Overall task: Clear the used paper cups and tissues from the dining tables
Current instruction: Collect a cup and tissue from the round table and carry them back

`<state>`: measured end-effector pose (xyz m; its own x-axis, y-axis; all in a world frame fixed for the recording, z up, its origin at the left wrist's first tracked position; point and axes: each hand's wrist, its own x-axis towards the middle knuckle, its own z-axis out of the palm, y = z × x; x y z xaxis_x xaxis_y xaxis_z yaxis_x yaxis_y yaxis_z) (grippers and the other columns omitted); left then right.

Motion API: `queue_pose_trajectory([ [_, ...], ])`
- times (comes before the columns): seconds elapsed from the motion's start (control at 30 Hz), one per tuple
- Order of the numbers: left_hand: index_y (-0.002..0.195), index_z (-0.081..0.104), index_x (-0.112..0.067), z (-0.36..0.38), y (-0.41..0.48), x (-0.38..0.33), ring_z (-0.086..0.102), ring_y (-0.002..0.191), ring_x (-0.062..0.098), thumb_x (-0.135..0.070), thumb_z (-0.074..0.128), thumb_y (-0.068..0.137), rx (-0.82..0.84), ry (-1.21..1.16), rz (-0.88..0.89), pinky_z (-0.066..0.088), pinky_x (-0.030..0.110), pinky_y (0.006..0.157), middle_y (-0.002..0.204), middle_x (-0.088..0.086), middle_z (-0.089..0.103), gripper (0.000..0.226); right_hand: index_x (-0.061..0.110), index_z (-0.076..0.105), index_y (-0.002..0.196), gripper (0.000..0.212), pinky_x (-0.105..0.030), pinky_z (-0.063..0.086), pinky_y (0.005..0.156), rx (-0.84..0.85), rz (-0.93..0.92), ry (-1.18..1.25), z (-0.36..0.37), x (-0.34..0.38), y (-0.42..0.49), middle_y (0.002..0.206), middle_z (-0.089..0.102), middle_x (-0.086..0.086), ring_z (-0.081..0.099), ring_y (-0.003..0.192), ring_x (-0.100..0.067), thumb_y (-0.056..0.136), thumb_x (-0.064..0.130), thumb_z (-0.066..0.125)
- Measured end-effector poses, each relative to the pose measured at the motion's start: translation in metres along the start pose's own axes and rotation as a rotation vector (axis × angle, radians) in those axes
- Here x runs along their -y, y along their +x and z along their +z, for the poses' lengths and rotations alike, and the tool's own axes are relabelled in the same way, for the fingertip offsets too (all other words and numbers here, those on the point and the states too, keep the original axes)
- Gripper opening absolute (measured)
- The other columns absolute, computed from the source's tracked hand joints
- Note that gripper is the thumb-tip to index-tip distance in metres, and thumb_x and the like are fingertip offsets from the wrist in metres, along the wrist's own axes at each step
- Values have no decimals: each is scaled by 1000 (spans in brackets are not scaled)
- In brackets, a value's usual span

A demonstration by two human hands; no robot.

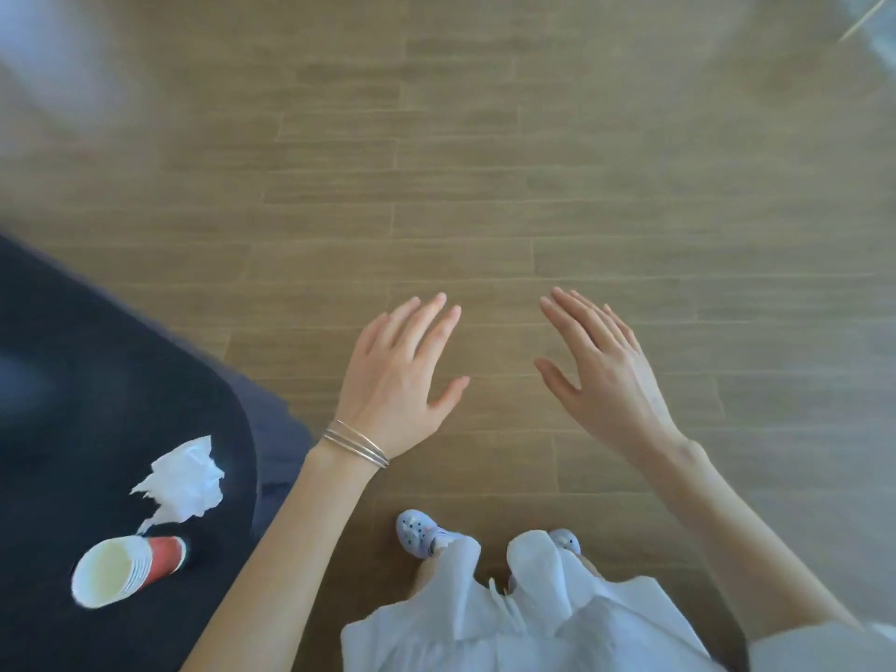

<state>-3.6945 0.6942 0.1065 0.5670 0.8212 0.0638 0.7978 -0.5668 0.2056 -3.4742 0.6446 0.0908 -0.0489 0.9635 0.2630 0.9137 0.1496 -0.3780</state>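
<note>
Paper cups [128,569] (a red stack) are seen beside a tissue [186,482]. Left hand [397,375] and right hand [601,375] are spread, empty.

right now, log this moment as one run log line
left hand: open, empty, over floor | right hand: open, empty | dark table: stacked red paper cups, crumpled tissue beside them | both uncollected

Bare arms, thin silver bangles [356,445] — loose white clothing [523,628], pale blue clogs [417,532] with charms.
</note>
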Motion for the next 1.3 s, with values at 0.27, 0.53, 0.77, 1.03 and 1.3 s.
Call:
queue_pose_trajectory([
  [0.27,142,34,-21,28,99,-169,32,135,18,-49,50,86,103,-57,328,30,36,108,148,-4,35,64,9,45,134,56,-45,32,108,-104,297,-112,-108,-133,-105,140,45,-10,43,129,-25,84,21,66],
  [0.53,141,33,-26,35,187,-315,33,133,12,-51,48,86,90,-52,624,26,31,107,146,-9,36,63,13,51,130,48,-45,33,107,-153,554,-241,-206,-229,-168,134,52,-6,46,127,-24,85,25,64],
  [0.77,141,35,-23,45,268,-411,33,133,17,-49,52,86,46,-71,820,26,35,106,147,-5,36,63,11,54,127,47,-44,36,105,-416,656,-358,-265,-295,-168,129,57,-6,50,123,-24,83,21,67],
  [1.03,145,22,-26,61,387,-502,21,139,15,-53,44,88,45,-44,1030,18,34,110,152,-7,23,67,9,48,132,56,-47,29,109,-444,883,-430,-298,-380,-144,138,48,-11,42,130,-29,81,19,69],
  [1.3,144,26,-24,38,508,-607,24,138,17,-49,50,87,-50,-69,1189,20,35,108,151,-3,27,67,12,45,135,55,-42,24,113,-520,981,-516,-381,-468,-105,141,45,-7,39,132,-24,85,22,64],
])
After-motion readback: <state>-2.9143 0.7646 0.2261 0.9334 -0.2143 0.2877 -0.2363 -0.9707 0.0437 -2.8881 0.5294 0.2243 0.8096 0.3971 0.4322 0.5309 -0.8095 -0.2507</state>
